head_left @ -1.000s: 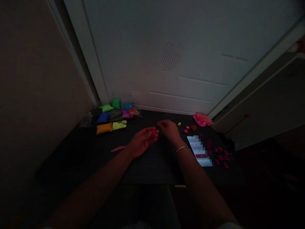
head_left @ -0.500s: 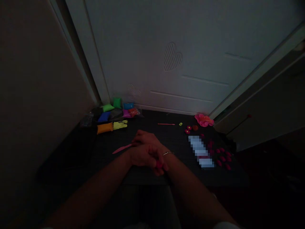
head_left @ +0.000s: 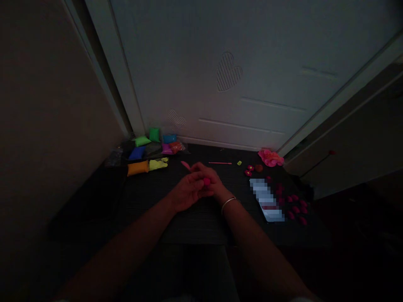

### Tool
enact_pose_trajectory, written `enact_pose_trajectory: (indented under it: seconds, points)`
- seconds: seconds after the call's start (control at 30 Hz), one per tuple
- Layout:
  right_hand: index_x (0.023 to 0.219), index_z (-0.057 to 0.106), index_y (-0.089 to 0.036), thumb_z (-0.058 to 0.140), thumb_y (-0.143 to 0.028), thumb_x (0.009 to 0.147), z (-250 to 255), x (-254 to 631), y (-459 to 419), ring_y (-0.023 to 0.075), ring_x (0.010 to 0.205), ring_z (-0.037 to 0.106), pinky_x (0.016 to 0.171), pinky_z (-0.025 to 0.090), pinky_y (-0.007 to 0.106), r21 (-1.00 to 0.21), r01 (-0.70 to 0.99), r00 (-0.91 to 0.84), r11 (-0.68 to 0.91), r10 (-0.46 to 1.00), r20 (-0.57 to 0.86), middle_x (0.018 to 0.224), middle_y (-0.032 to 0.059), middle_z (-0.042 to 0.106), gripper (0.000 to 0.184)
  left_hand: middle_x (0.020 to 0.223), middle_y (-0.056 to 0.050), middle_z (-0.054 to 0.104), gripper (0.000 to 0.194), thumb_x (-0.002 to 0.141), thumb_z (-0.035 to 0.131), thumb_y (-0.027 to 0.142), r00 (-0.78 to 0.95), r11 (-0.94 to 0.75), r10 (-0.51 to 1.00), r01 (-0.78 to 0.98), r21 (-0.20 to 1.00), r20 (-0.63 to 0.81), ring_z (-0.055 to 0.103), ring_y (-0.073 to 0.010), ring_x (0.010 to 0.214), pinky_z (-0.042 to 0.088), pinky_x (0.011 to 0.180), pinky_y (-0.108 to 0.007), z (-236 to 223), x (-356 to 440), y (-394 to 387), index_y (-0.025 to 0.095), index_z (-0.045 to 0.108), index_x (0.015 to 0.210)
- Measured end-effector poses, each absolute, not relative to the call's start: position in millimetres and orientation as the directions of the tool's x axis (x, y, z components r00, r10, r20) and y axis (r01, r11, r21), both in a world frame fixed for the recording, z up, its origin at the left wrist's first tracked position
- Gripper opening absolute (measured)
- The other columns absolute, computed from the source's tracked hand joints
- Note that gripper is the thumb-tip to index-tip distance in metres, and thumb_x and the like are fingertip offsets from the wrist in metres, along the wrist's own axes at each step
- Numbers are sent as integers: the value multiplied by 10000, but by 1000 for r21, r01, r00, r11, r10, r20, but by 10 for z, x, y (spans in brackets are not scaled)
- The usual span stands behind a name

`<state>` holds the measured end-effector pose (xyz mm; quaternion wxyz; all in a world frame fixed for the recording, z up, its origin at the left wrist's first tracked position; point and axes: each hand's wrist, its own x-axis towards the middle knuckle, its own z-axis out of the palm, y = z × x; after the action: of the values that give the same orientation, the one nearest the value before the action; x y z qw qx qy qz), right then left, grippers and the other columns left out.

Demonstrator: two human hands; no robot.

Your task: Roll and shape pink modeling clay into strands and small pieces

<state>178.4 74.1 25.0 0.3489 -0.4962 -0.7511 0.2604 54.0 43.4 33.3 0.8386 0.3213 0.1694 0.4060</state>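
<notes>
My left hand point(head_left: 185, 192) is closed, its fingertips and thumb pinching a small pink lump of clay point(head_left: 206, 181). Against it, my right hand point(head_left: 215, 182), with a bracelet point(head_left: 227, 202) at the wrist, is closed round a pink plastic clay knife point(head_left: 185, 165). The knife's blade pokes out up and to the left past the fingers; its handle is hidden in the hand. Both hands meet above the middle of the dark table point(head_left: 195, 228), and the right palm lies behind the lump. Dim light blurs the finger detail.
Colourful clay packets, among them an orange one point(head_left: 137, 168), lie at the back left. A thin pink tool point(head_left: 220, 163) and a small yellow-green piece point(head_left: 239, 163) lie behind. Rightward are a pink flower point(head_left: 270, 157), a blurred phone-like slab point(head_left: 266, 201) and several dark pink pieces point(head_left: 295, 209).
My hands were crossed at the wrists and now meet side by side. The left hand moved up with the clay lump; the right moved right, its knife now pointing up and left.
</notes>
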Motion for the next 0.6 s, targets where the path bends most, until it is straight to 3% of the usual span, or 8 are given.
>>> enact_pose_trajectory:
  seconds: [0.13,0.23,0.33,0.5,0.6]
  points:
    - [906,618,-204,514,-240,754,346,2009,782,136,735,579,660,457,272,-867,399,-108,297,955,277,810,5,636,188,871,-17,682,210,724,626,150,444,369,894,-649,666,-62,645,-133,814,506,798,-280,316,590,491,185,622,930]
    - [1005,591,-206,602,-275,691,378,2133,744,124,718,576,670,467,273,-940,181,-16,290,956,292,828,2,628,322,907,-31,683,214,715,636,141,381,320,922,-646,693,-71,637,-135,839,490,829,-296,308,629,508,172,631,926]
    - [971,599,-198,602,-335,709,415,2214,687,92,599,547,574,457,236,-951,72,101,299,947,306,741,-16,619,295,936,-36,680,255,691,663,135,340,281,938,-620,733,-72,633,-127,832,484,835,-299,290,657,518,175,631,941]
    - [828,567,-189,432,-452,829,472,2246,630,51,395,432,369,315,166,-918,6,340,396,863,374,511,-60,506,296,955,-45,671,224,675,679,145,292,255,952,-597,761,-89,623,-133,854,474,849,-307,254,671,536,154,641,895]
    - [783,496,-204,389,-468,850,495,2199,601,52,404,480,355,330,155,-889,-47,353,456,840,412,560,-51,546,292,918,-40,672,210,668,682,132,296,267,949,-590,762,-104,625,-129,825,483,829,-304,246,676,539,145,637,873]
